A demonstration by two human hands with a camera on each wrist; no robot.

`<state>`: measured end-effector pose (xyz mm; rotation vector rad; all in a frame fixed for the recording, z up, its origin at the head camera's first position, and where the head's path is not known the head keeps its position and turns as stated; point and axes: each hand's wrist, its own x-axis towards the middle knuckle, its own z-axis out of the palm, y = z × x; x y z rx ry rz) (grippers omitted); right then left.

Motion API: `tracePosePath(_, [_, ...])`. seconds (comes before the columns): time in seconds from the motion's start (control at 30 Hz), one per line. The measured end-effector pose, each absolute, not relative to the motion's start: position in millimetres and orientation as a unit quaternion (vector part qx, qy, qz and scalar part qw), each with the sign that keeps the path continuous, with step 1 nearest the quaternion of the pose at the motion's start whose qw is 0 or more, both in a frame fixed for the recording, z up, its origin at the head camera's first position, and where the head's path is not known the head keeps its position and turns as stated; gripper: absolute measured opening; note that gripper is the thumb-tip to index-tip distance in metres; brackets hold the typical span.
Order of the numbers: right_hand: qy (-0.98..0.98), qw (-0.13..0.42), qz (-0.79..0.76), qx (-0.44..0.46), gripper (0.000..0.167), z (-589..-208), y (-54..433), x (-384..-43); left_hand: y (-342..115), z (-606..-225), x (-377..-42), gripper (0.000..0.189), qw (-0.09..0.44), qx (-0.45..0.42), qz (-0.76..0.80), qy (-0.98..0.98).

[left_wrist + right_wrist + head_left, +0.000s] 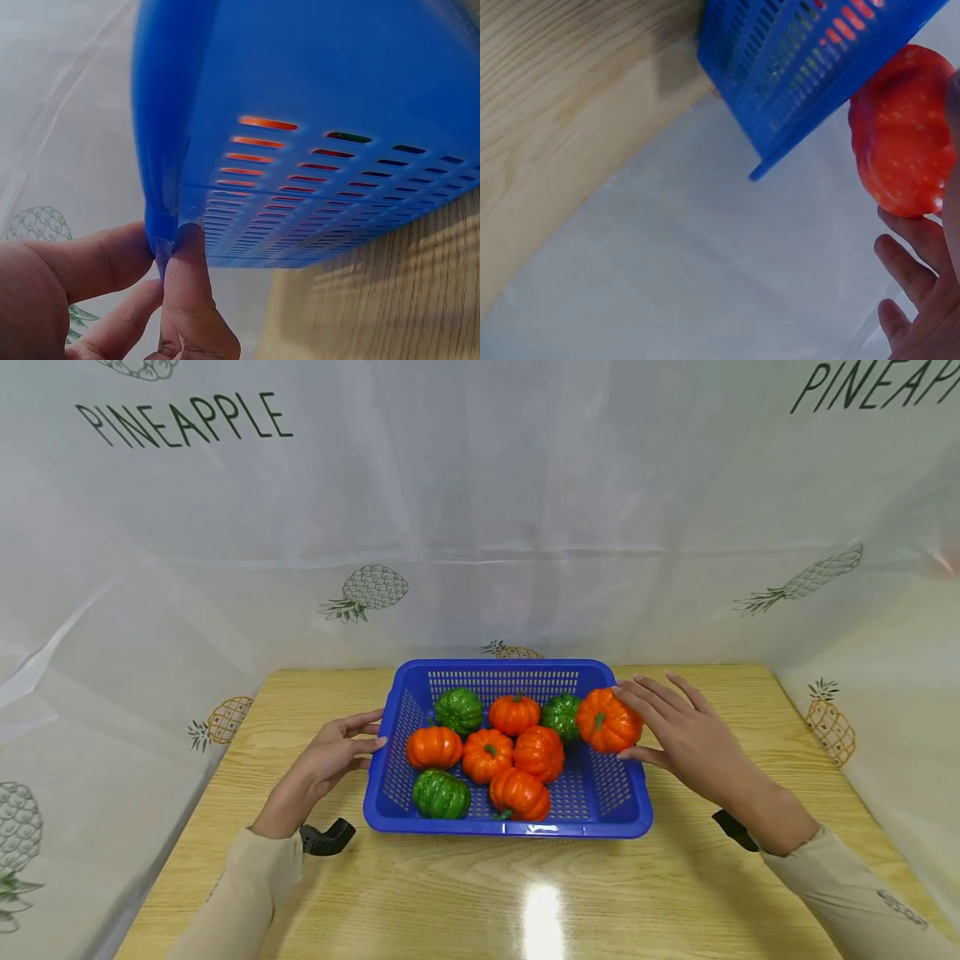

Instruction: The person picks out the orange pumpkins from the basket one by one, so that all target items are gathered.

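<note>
A blue plastic basket point(507, 829) with slotted sides holds several small orange pumpkins point(488, 757) and green pumpkins point(441, 794). My left hand point(335, 753) pinches the basket's left rim between thumb and fingers; the left wrist view shows this grip on the rim point(166, 180) closely. Above the basket's right side, my right hand point(693, 739) holds another orange pumpkin point(609, 721) between its thumb and fingers. In the right wrist view that pumpkin point(904, 131) is higher than the basket's rim, with some fingers spread away from it.
The basket stands on a light wooden table point(420, 893). Behind and at both sides hangs a white sheet point(480, 527) printed with pineapples. Black wrist devices point(327, 837) sit at both wrists.
</note>
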<state>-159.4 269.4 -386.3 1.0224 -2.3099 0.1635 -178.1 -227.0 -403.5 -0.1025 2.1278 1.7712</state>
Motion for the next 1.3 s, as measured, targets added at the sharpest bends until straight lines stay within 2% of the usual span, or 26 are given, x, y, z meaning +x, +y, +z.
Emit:
tracePosePath(0.53, [-0.909,0.310,0.083,0.264,0.095,-397,311,-165,-227,-404,-177,0.063,0.185,-0.032,0.634,0.750])
tracePosePath(0.93, [-0.943,0.255,0.078,0.197,0.103,-422,337,-174,-227,-404,-177,0.063,0.183,-0.038,0.636,0.749])
tracePosePath(0.97, [-0.945,0.250,0.077,0.196,0.102,-424,338,-175,-227,-405,-178,0.063,0.183,-0.038,0.636,0.749])
tracePosePath(1.13, [-0.955,0.216,0.070,0.189,0.076,-434,343,-179,-227,-405,-178,0.063,0.183,-0.037,0.637,0.748])
tracePosePath(1.3, [-0.962,0.192,0.069,0.184,0.079,-442,343,-183,-227,-405,-178,0.063,0.183,-0.035,0.641,0.744])
